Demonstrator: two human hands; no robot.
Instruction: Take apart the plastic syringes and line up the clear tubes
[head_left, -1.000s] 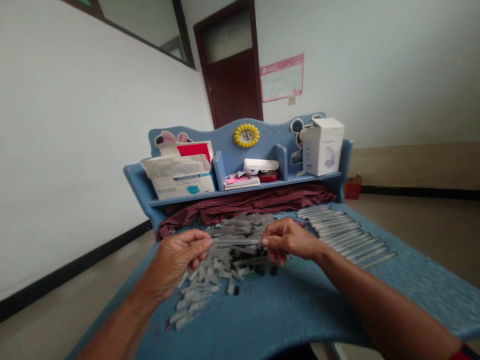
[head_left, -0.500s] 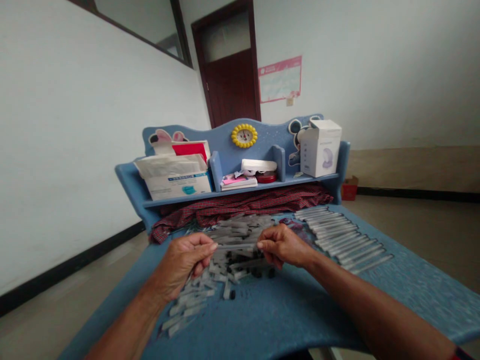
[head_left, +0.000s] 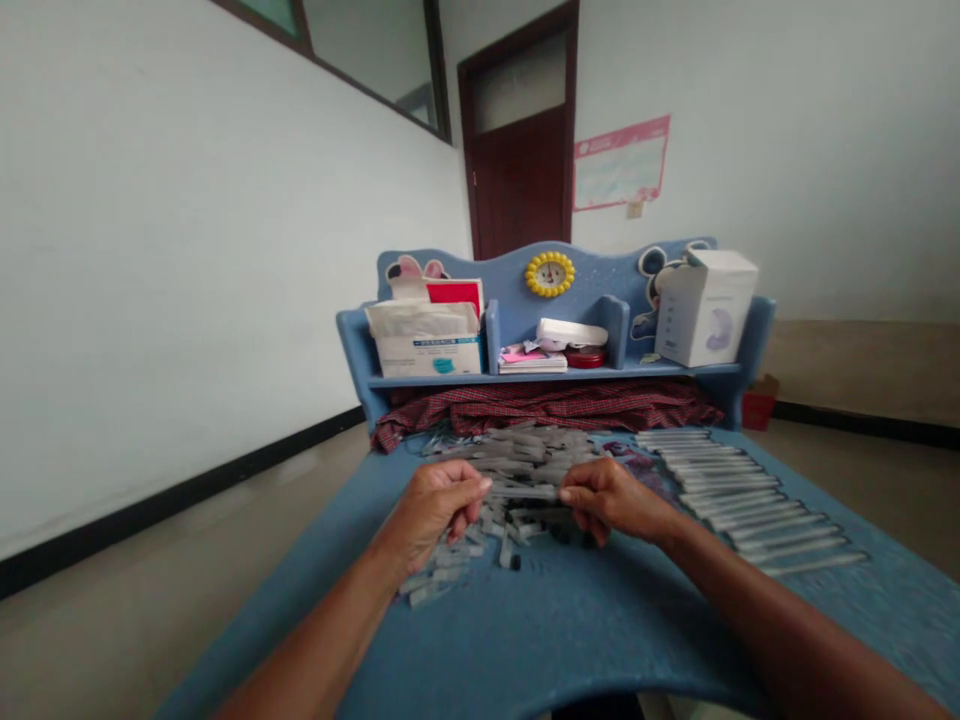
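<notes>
A translucent pen barrel (head_left: 525, 492) is stretched level between my two hands. My left hand (head_left: 442, 505) pinches its left end between thumb and fingers. At the opposite end, the thumb and curled fingers of my right hand (head_left: 613, 500) are closed on it; the tip is hidden there. Beneath and behind the hands lies a heap of loose translucent pen barrels (head_left: 525, 445). Short clear pen caps (head_left: 442, 575) are scattered near my left hand, and a small black piece (head_left: 515, 563) lies at the heap's front edge. Pens (head_left: 757, 505) form a slanting row to the right.
The blue desk (head_left: 525, 640) has a raised shelf holding a mask box (head_left: 427, 355), a white carton (head_left: 709, 310) and a red round tin (head_left: 585, 357). A yellow flower-shaped clock (head_left: 550, 274) is on its back panel. Checked cloth (head_left: 555, 408) lies bunched under the shelf.
The view has swung left, so the desk and hands appear farther right. Both hands keep their hold on the pen barrel, with little visible change in grip.
</notes>
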